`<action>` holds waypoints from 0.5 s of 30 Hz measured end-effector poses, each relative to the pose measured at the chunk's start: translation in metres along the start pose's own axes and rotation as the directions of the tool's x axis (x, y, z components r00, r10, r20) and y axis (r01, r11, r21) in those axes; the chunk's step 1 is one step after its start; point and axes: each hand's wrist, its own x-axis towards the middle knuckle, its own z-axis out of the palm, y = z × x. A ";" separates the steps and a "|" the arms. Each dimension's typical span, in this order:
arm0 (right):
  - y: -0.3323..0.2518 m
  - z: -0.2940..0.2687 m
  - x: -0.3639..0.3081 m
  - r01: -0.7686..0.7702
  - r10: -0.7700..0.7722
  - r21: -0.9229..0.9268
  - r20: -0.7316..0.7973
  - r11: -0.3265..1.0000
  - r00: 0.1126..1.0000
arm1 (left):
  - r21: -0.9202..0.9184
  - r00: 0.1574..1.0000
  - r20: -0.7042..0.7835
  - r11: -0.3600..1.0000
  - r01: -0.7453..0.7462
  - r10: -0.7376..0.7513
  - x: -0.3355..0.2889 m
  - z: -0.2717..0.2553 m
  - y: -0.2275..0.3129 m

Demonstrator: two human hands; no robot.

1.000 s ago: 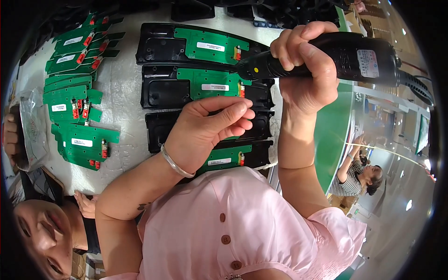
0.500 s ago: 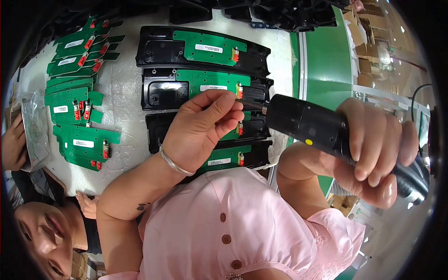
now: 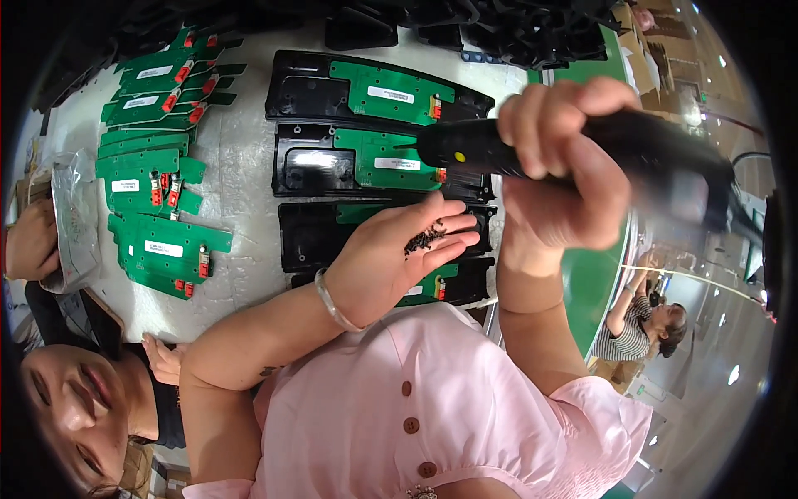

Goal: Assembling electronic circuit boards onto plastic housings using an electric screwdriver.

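We hold our left hand point(image 3: 384, 254) open, palm up, with small dark screws point(image 3: 425, 239) loose on it, while our right hand point(image 3: 565, 170) wraps around a black power screwdriver point(image 3: 480, 146), its tip over a green circuit board point(image 3: 374, 173) in a black housing point(image 3: 309, 179) on the bench point(image 3: 241, 158).

A plastic bag point(image 3: 76, 212) is at left, cardboard boxes point(image 3: 638, 62) and a co-worker point(image 3: 625, 339) at right.

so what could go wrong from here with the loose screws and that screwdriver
The tiny black screws lie loose on the open left hand, so a tilt might spill them. The right hand holds the screwdriver, its tip by a green board; a slip could scratch it.
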 end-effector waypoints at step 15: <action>0.015 0.009 0.004 -0.123 0.128 -0.129 0.032 0.984 0.991 | 0.373 0.999 0.015 0.927 -0.037 0.034 -0.003 0.006 0.012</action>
